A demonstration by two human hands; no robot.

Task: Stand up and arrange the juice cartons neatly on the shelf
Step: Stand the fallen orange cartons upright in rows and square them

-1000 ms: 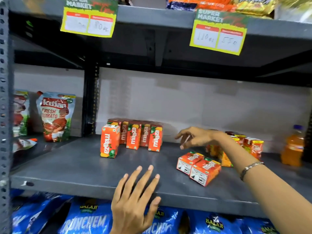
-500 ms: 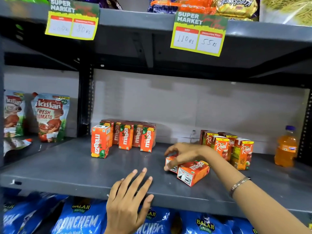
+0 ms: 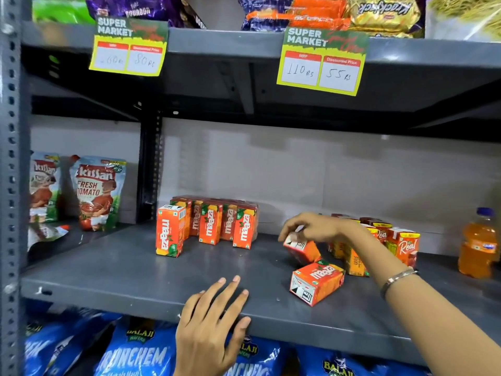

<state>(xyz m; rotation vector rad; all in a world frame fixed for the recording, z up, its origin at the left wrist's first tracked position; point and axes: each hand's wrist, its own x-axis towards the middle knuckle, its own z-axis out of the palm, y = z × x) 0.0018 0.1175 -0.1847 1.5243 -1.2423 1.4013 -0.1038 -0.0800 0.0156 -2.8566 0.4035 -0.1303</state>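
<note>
Grip of right hand point(image 3: 311, 229) pinching tilted carton point(image 3: 302, 249)

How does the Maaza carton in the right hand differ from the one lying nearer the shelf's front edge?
The held carton is tilted, its top end pinched by the right hand; the lying carton rests flat on its side on the shelf, untouched.
The held carton sits farther back; the lying carton is nearer the front edge.
The held carton's face is mostly hidden; the lying carton shows its logo.
Both are orange Maaza cartons, not yet upright.
</note>
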